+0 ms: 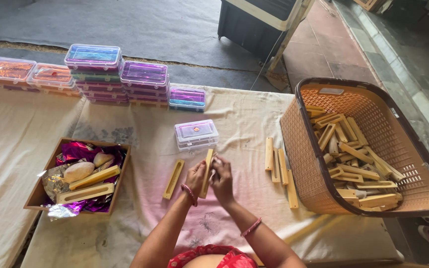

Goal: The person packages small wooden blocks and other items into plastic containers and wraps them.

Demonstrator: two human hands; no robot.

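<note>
My left hand (196, 177) and my right hand (221, 178) meet at the middle of the cloth-covered table, both gripping one long pale wooden piece (208, 164) held upright on end. Another slotted wooden piece (173, 179) lies flat just left of my left hand. A small clear plastic box (196, 134) with an orange item inside stands right behind my hands. Several more wooden pieces (279, 168) lie to the right of my right hand.
A large tan plastic basket (299, 139) full of wooden pieces sits at the right. A cardboard tray (40, 193) at the left holds purple foil, two wooden pieces and pale lumps. Stacks of clear-lidded boxes (120, 79) line the table's far edge.
</note>
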